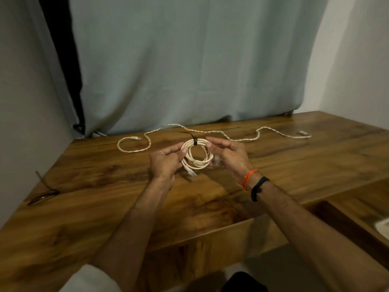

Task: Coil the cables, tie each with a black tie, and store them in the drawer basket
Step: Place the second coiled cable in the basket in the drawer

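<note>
Tied white coil (196, 153) between both hands

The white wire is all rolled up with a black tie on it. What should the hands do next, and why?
Probably carry the coiled cable to the open drawer at the right. The black tie already wraps it, and both the left hand and right hand hold it. A second cable lies uncoiled behind.

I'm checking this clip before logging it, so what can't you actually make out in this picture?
- Drawer, head view: cut off by the right edge; a white thing inside is too cropped to identify, and no basket shows.
- Coiled cable: its right side sits behind the right hand, and a plug there is blurred.
- Dark strips at the table's left edge: too blurred to confirm as ties.
</note>
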